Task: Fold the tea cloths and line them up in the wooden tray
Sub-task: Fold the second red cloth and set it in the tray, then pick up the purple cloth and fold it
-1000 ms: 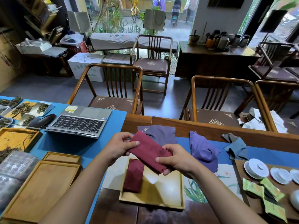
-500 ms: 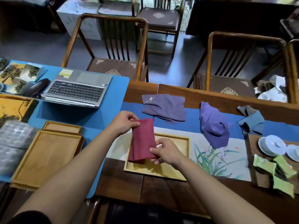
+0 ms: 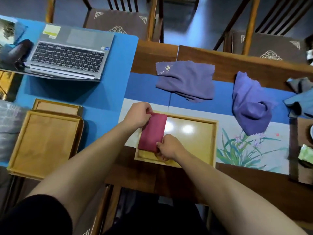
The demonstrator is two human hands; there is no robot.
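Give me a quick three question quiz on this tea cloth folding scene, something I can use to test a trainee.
1. True or false: both hands hold the red cloth.
2. Which part of the wooden tray does the red cloth cover: left, middle or right?
3. How many purple cloths lie unfolded beyond the tray?

Key
1. True: the left hand pinches its far end, the right hand its near end.
2. Left.
3. Two: the embroidered purple cloth and the crumpled purple cloth.

- I counted one folded red cloth point(image 3: 153, 131) under my hands.
- Unfolded cloths: two purple, point(image 3: 185, 81) and point(image 3: 250, 104).
- Wooden trays: three.
- Laptop point(image 3: 71, 55): one.
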